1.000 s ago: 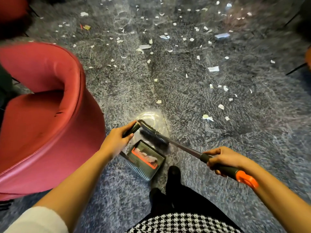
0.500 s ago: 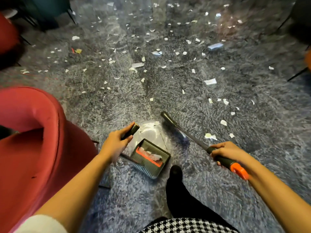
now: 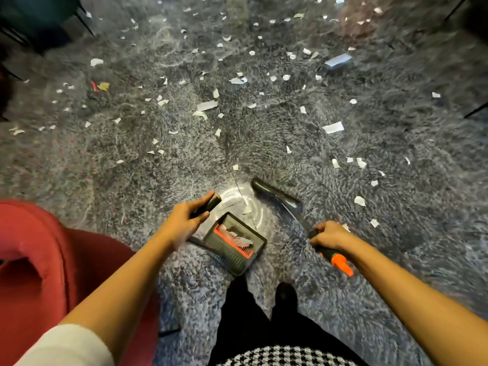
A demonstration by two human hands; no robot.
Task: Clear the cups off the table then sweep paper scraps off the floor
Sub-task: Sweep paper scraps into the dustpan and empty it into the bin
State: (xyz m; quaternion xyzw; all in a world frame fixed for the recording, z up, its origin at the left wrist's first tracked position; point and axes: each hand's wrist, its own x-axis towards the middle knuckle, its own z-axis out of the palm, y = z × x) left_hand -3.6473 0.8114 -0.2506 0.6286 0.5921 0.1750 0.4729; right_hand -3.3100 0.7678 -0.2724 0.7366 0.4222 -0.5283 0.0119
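Note:
My left hand (image 3: pixel 184 220) grips the dark handle of a long-handled dustpan (image 3: pixel 235 245), whose green tray with an orange comb holds a few white scraps and rests on the floor by my feet. My right hand (image 3: pixel 328 235) grips the dark-and-orange handle of a broom. Its black head (image 3: pixel 274 194) sits on the floor just beyond and to the right of the pan. Many white paper scraps (image 3: pixel 207 105) lie scattered over the grey mottled floor ahead. No cups are in view.
A red armchair (image 3: pixel 34 265) stands close at my lower left. Dark chair legs (image 3: pixel 15 35) show at the top left and thin dark legs (image 3: pixel 475 112) at the right edge. My black shoes (image 3: pixel 284 291) stand just behind the dustpan.
The broom head swung from over the dustpan out to the floor on its right. My view moved forward and right, so the red armchair slid toward the lower left.

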